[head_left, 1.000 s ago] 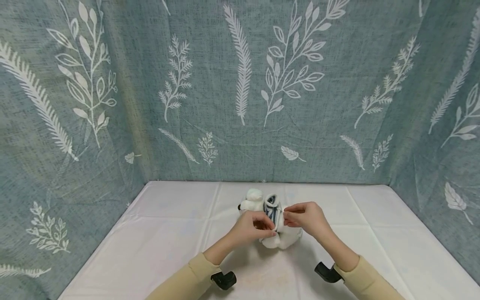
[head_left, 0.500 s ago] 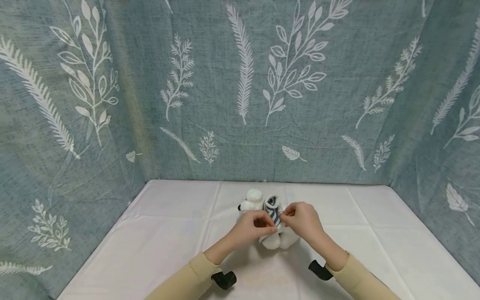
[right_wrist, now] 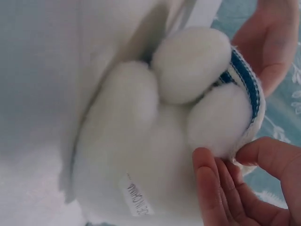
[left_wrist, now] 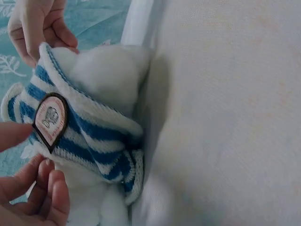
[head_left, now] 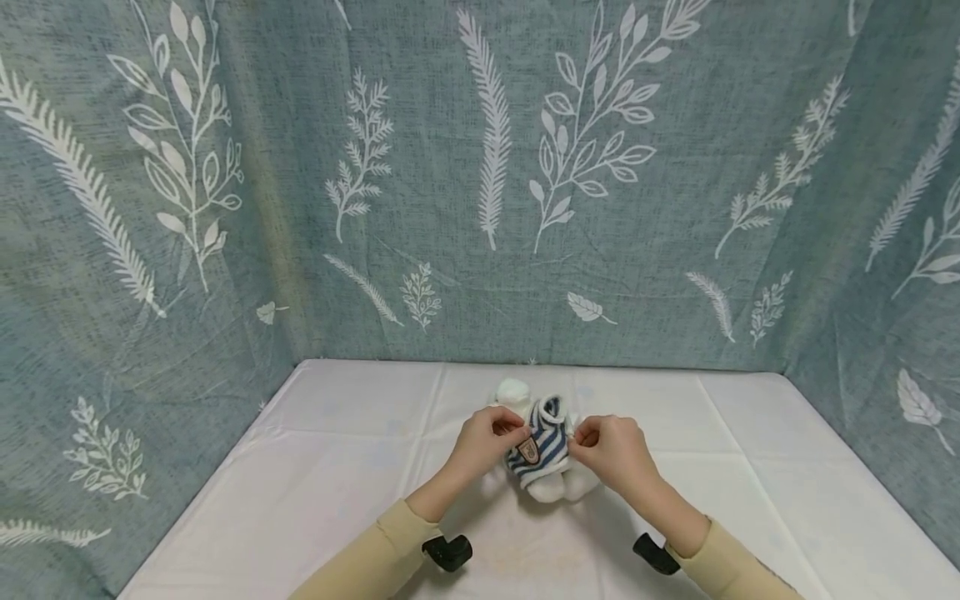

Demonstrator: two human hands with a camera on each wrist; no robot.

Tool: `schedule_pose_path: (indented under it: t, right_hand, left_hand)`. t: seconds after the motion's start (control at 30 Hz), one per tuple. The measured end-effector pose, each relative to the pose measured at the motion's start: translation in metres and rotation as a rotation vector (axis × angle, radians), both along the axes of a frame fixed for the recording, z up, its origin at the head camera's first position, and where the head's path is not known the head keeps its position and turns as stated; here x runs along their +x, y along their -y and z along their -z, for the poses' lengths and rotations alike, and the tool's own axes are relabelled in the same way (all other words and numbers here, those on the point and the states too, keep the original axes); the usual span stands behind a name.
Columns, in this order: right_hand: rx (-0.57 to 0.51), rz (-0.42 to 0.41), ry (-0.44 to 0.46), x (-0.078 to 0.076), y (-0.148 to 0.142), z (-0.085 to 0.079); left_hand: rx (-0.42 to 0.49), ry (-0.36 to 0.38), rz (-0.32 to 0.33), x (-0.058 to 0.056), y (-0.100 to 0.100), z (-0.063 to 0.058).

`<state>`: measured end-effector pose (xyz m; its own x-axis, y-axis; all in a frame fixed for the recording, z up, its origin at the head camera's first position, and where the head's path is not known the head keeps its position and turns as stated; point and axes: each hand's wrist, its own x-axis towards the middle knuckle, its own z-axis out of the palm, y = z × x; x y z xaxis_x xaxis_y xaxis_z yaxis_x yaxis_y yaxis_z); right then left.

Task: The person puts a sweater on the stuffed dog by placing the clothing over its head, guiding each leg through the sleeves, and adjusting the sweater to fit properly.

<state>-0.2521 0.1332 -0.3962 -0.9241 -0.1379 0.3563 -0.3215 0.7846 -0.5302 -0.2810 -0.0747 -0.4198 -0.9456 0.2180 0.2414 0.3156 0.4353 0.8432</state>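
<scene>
A white plush toy point(head_left: 547, 488) lies on the table with its round head end point(head_left: 512, 392) toward the back. Over its body sits a blue-and-white striped knit sweater point(head_left: 552, 442), with a shield-shaped patch point(left_wrist: 51, 120) on its front. My left hand point(head_left: 483, 437) pinches the sweater's edge beside the patch between thumb and fingers. At the other side, my right hand point(head_left: 615, 448) pinches the sweater's white hem, its thumb point(right_wrist: 263, 153) close to a rounded plush limb point(right_wrist: 220, 120). A small printed label point(right_wrist: 136, 195) shows on the toy's white fur.
A white cloth covers the table point(head_left: 337, 467). Blue-green curtains point(head_left: 420, 167) with white leaf prints enclose the back and both sides. Black camera mounts point(head_left: 447, 552) sit at both wrists, below the sleeves' cuffs.
My left hand has moved up and left along the sweater, uncovering the patch and more stripes. The right hand first came in to the sweater's edge, then shifted slightly right and down.
</scene>
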Motion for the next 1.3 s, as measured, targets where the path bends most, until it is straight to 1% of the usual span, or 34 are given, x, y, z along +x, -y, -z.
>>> schedule_pose_path:
  t: [0.13,0.27,0.4,0.5,0.6,0.7,0.77,0.83,1.13,1.3]
  right_hand:
    - [0.031,-0.026,-0.012,0.003,-0.003,0.005]
    - [0.066,-0.020,-0.018,0.005,-0.007,0.012]
    - [0.082,-0.001,-0.012,0.006,-0.010,0.016]
    - [0.080,0.019,-0.001,0.006,-0.010,0.018]
    - [0.063,0.036,0.023,0.006,-0.010,0.018]
    - [0.031,0.031,0.059,0.007,-0.010,0.018]
    - [-0.003,0.024,0.088,0.008,-0.010,0.018]
    - [-0.046,0.014,0.117,0.007,-0.011,0.018]
    - [-0.237,-0.058,0.211,0.003,-0.017,0.024]
    - [-0.322,-0.109,0.278,0.003,-0.020,0.018]
  left_hand:
    - [-0.035,0.005,-0.005,-0.001,-0.002,0.002]
    - [-0.044,-0.002,-0.027,-0.003,-0.002,0.006]
    - [-0.080,-0.044,-0.044,-0.003,-0.001,0.008]
    - [-0.135,-0.092,-0.056,-0.003,0.001,0.008]
    - [-0.196,-0.125,-0.090,-0.002,0.003,0.007]
    - [-0.260,-0.157,-0.114,-0.001,0.005,0.005]
    - [-0.279,-0.166,-0.108,0.000,0.005,0.005]
    - [-0.277,-0.179,-0.097,-0.001,0.004,0.005]
    - [-0.154,-0.125,-0.059,-0.003,0.004,0.009]
    - [-0.131,-0.135,-0.049,-0.004,0.002,0.007]
